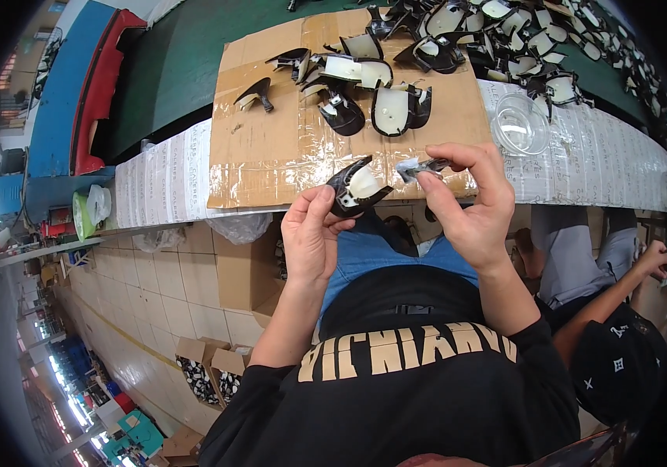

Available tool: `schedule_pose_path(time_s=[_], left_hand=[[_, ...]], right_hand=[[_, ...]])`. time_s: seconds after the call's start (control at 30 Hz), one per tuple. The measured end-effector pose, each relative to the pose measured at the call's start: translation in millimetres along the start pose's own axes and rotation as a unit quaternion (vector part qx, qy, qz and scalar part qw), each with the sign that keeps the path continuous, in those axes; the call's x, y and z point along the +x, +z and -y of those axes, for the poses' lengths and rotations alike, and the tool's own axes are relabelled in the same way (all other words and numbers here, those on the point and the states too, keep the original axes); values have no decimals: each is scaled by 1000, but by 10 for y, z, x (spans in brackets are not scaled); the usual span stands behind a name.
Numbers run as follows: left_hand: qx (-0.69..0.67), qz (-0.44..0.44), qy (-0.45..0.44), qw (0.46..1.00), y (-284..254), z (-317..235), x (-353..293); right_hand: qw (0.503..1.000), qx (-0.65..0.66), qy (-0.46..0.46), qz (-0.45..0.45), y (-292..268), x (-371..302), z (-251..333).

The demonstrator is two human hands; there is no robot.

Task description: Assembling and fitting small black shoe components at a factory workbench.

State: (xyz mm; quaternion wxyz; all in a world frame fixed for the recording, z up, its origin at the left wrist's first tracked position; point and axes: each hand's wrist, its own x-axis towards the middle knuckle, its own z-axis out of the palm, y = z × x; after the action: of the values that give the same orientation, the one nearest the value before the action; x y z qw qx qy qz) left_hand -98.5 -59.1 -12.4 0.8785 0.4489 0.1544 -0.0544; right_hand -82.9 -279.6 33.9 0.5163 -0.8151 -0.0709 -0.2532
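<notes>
My left hand grips a glossy black curved piece, shaped like a shoe heel, with a cream inner face turned up. Its thumb presses on the rim. To the right, my right hand pinches a small dark piece between thumb and fingers; a pale, filmy bit shows at its end. The two held pieces are apart, above the near edge of a taped cardboard sheet. Farther back on this sheet lie several similar black pieces, and one slim black piece rests alone on the left.
A big heap of black and cream pieces covers the back right of the green table surface. A clear round tub stands right of the cardboard. Cartons sit on the floor at left. Another person's hand shows at right.
</notes>
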Motion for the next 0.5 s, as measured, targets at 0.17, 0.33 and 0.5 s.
schedule_pose_path(time_s=[0.17, 0.33, 0.5], left_hand=[[20, -32, 23, 999, -122, -111, -15], [257, -91, 181, 945, -556, -540, -167], [587, -117, 201, 776, -1079, -1048, -245]], right_hand=[[998, 41, 0, 56, 62, -5, 59], [996, 49, 37, 63, -60, -18, -17], [995, 80, 58, 15, -74, 45, -124]])
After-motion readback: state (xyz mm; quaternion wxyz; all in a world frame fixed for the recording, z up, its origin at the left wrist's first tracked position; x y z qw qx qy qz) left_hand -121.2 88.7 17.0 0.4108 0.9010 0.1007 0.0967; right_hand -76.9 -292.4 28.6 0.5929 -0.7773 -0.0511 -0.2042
